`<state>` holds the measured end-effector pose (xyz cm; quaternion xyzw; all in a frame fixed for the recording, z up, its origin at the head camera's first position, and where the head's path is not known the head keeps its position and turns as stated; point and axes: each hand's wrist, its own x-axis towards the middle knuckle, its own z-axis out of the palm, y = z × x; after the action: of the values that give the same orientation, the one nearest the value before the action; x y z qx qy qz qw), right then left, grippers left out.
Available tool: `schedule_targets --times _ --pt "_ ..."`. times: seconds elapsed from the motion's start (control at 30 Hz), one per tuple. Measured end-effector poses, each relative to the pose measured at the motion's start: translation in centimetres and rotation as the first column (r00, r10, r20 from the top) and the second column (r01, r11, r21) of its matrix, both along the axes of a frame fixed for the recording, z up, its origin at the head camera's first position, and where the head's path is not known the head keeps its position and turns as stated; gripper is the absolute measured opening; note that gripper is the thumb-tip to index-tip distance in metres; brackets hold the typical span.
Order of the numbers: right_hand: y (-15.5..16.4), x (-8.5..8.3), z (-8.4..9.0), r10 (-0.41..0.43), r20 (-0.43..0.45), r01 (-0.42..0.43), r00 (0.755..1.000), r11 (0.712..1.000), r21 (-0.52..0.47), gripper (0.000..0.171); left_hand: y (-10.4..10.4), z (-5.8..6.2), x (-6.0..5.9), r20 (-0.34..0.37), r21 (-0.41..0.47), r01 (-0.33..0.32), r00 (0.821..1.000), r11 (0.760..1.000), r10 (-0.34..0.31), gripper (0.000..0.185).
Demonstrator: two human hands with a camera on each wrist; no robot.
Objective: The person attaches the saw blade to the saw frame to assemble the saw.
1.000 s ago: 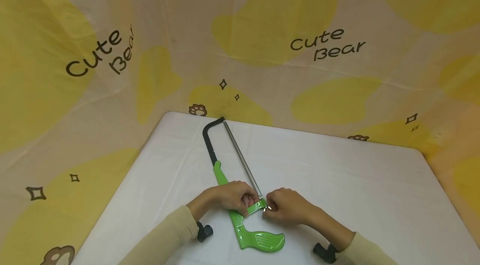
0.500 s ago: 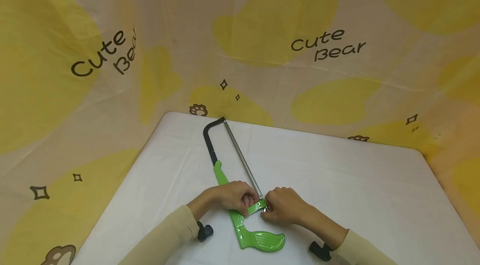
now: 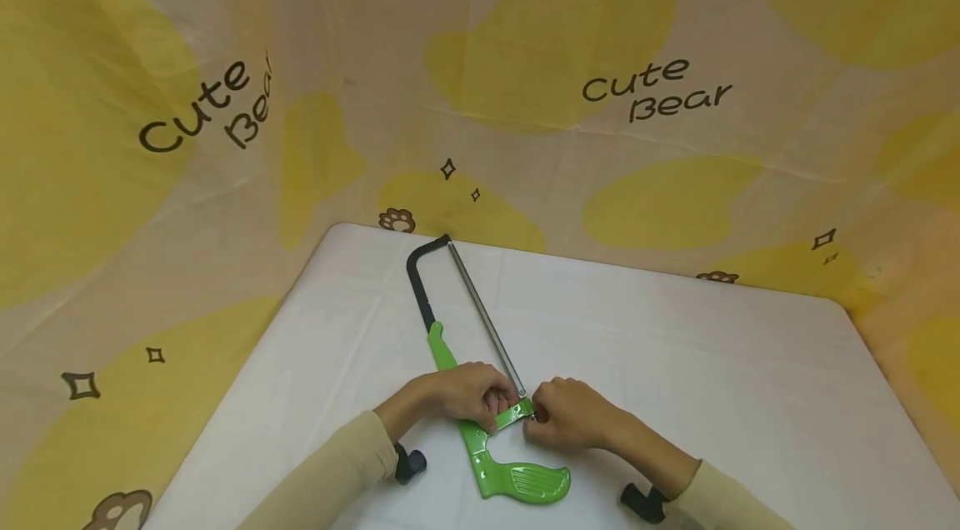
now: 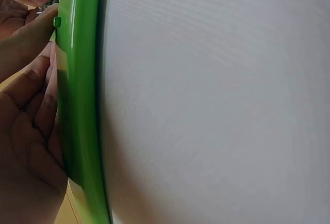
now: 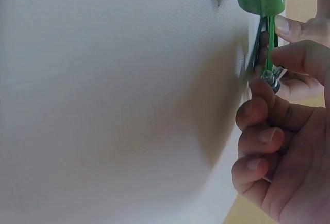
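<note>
A hacksaw (image 3: 480, 440) with a green handle and a black front frame lies on the white table in the head view. Its grey blade (image 3: 486, 320) runs along the right side, from the black tip down to a short green arm. My left hand (image 3: 467, 392) holds that green arm, thumb on the near side and fingers on the far side. At the arm's outer end, my right hand (image 3: 573, 415) pinches a small shiny wing nut (image 5: 270, 75) between thumb and index finger. The other right fingers are curled in the right wrist view. In the head view the wing nut is mostly hidden.
The white table (image 3: 675, 347) has its back edge close to the hacksaw's black tip. Behind and to the left hangs a yellow patterned cloth (image 3: 525, 55) with "Cute Bear" lettering. Black wrist mounts (image 3: 409, 464) sit under both forearms.
My right hand has turned a little at the wing nut, its forearm shifting slightly left, and its fingers now cover more of the nut. The left hand and hacksaw stay put.
</note>
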<state>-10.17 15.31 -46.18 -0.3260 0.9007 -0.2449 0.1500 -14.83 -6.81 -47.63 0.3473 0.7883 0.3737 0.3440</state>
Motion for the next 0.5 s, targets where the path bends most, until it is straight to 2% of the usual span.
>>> schedule_targets --times 0.33,0.5 --pt "0.63 -0.21 -0.24 0.036 0.141 -0.027 0.989 0.998 -0.063 0.036 -0.01 0.01 -0.01 -0.001 0.000 0.001 1.000 1.000 -0.001 0.032" --pt "0.88 -0.49 -0.13 0.073 0.184 -0.061 0.980 0.996 -0.072 0.033 0.00 0.01 -0.03 0.004 0.002 0.004 1.000 1.000 -0.004 0.032"
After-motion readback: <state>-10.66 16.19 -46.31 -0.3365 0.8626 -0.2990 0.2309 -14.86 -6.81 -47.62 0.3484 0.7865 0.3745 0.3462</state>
